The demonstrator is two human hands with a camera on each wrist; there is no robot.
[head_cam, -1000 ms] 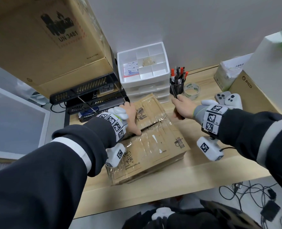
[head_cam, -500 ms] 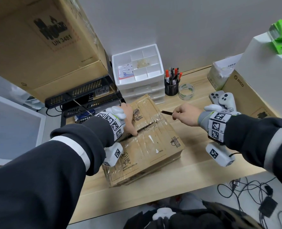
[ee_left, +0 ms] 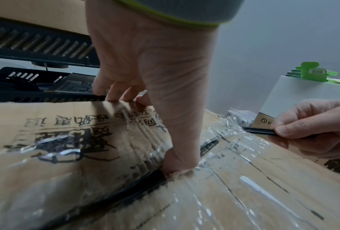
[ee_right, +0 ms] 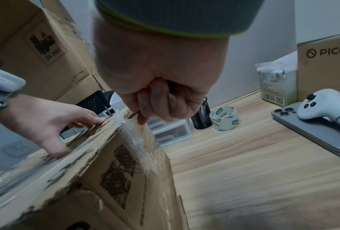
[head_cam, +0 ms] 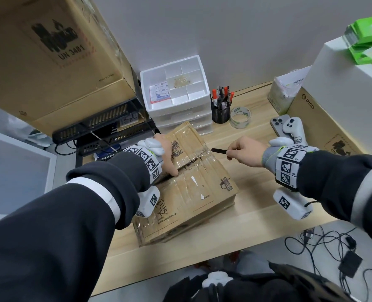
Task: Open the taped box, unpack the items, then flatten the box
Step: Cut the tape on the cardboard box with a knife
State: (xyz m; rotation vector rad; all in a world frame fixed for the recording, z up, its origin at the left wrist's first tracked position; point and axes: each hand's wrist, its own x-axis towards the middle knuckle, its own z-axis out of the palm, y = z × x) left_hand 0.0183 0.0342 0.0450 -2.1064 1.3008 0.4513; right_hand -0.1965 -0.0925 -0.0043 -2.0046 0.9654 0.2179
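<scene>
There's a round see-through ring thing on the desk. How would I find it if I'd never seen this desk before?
Start at the white drawer unit standing against the wall at the back of the wooden desk. Right beside it stands a black mesh pen cup, and next to that lies the roll of clear tape. It is the only hollow ring there, see-through with green and white labels inside.

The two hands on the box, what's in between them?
Crinkled clear tape over the box's top seam lies between the left hand and the right hand, whose thin dark blade points at it. The left wrist view shows it best.
</scene>
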